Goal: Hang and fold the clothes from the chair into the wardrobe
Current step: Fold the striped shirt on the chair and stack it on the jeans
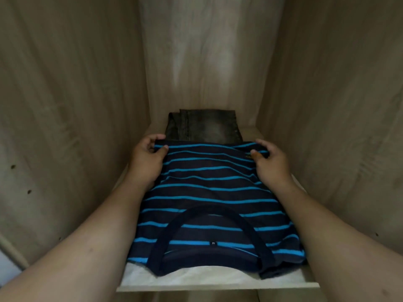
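Observation:
A folded navy T-shirt with bright blue stripes (209, 192) lies on the wardrobe shelf (216, 282), its collar toward me. My left hand (147, 159) pinches the shirt's far left corner between thumb and fingers. My right hand (269, 159) grips the far right corner the same way. Behind the shirt, folded grey jeans (204, 125) lie at the back of the shelf, partly covered by the shirt's far edge.
Light wooden side walls (65, 105) and the back panel (207, 51) of the wardrobe close in the shelf on three sides. The shelf's front edge is nearest me, with a narrow bare strip in front of the collar.

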